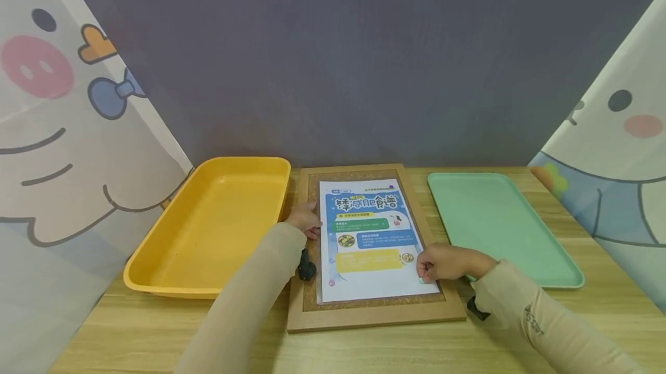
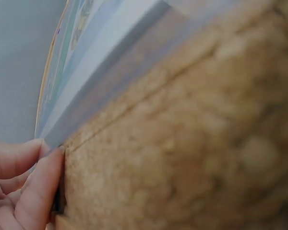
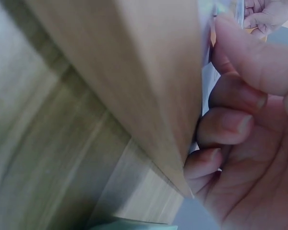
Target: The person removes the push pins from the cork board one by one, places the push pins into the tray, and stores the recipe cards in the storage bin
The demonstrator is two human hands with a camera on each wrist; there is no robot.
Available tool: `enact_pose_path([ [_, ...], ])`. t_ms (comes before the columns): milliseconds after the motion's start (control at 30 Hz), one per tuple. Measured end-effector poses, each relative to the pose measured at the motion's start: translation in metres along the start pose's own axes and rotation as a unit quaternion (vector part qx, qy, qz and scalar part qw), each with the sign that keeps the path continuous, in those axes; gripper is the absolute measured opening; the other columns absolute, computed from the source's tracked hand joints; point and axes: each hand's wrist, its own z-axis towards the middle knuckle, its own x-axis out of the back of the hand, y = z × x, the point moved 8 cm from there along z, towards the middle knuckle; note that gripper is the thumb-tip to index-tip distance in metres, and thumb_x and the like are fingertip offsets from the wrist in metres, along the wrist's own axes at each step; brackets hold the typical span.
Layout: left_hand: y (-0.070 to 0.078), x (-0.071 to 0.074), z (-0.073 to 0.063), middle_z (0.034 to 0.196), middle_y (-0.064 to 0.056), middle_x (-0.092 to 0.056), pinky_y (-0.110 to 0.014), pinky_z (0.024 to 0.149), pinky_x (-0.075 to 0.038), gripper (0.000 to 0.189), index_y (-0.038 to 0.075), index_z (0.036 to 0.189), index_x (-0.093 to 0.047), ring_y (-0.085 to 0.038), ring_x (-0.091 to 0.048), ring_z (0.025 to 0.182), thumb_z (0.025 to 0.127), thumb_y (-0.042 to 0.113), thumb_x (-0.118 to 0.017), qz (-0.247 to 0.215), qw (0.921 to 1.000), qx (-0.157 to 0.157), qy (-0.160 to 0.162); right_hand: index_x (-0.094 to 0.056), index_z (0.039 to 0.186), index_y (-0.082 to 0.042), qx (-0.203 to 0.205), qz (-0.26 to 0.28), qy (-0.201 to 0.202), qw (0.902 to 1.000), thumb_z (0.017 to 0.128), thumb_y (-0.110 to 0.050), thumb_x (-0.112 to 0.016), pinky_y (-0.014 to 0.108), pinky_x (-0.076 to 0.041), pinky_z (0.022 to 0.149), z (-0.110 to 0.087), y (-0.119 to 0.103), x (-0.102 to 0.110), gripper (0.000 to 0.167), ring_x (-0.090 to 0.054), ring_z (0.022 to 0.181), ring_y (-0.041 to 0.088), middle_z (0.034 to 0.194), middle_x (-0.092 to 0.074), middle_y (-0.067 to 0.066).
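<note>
White sheet (image 1: 370, 241), long axis away, title (image 1: 366, 203) far; left fingers (image 2: 41, 187) pinch edge (image 1: 323, 247), right fingers (image 3: 234, 90) greenish piece (image 1: 421, 280).

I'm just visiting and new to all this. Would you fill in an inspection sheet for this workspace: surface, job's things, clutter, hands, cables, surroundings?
Surface: light wood-grain table.
Job's things: framed cork board lying flat; printed sheet on it, with clear film along its left edge; small pale green piece, too small to identify.
Clutter: yellow tray left of the board, green tray right of it.
Hands: left hand pinches the sheet's left edge; right hand, fingers curled, holds the green piece at the sheet's lower right corner.
Cables: nothing seen.
Surroundings: dark grey backdrop; cartoon-printed panels on both sides.
</note>
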Motion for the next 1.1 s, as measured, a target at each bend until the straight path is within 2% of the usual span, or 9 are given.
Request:
enact_pose_path([
  [267,-0.001,-0.002,0.006,0.093,-0.016,-0.060,-0.028,0.061,-0.055,0.071,0.017,0.151,-0.031,-0.025,-0.057,0.072,0.090,0.000,-0.062,0.028,0.9995,-0.013,0.000,-0.061,0.071,-0.009,-0.005,0.017,0.002,0.9998,0.082,0.001,-0.067,0.019,-0.034,0.054,-0.001,0.002,-0.003,0.016,-0.038,0.056,0.000,0.062,-0.042,-0.014],
  [433,-0.002,-0.002,0.010,0.096,-0.015,-0.060,-0.028,0.062,-0.055,0.072,0.018,0.152,-0.030,-0.025,-0.058,0.075,0.090,0.002,-0.064,0.038,0.9992,-0.005,0.001,-0.061,0.071,-0.009,-0.008,0.016,-0.003,0.9998,0.080,0.002,-0.068,0.019,-0.035,0.054,-0.002,0.002,-0.004,0.015,-0.039,0.057,0.000,0.062,-0.043,-0.014],
  [733,-0.002,-0.004,0.006,0.096,-0.016,-0.058,-0.028,0.062,-0.055,0.072,0.015,0.151,-0.030,-0.026,-0.058,0.076,0.090,0.001,-0.064,0.033,0.9994,-0.003,-0.004,-0.061,0.071,-0.008,-0.008,0.004,-0.002,1.0000,0.080,0.001,-0.069,0.019,-0.036,0.055,-0.003,-0.001,-0.002,0.015,-0.040,0.059,0.000,0.064,-0.045,-0.013],
  [833,-0.001,-0.004,0.005,0.094,-0.017,-0.058,-0.029,0.062,-0.055,0.071,0.014,0.152,-0.029,-0.025,-0.057,0.075,0.091,0.001,-0.063,0.037,0.9993,-0.007,-0.007,-0.061,0.071,-0.009,-0.018,0.012,0.006,0.9997,0.081,0.000,-0.069,0.019,-0.035,0.055,-0.005,0.000,0.001,0.015,-0.040,0.058,0.001,0.064,-0.044,-0.013],
  [1100,-0.001,-0.003,0.005,0.089,-0.017,-0.056,-0.030,0.061,-0.055,0.072,0.013,0.152,-0.027,-0.024,-0.055,0.073,0.090,-0.004,-0.060,0.025,0.9996,-0.007,-0.010,-0.062,0.073,-0.008,0.007,0.011,0.038,0.9992,0.085,0.001,-0.066,0.020,-0.036,0.053,-0.012,0.002,0.017,0.016,-0.038,0.057,0.001,0.063,-0.045,-0.012],
])
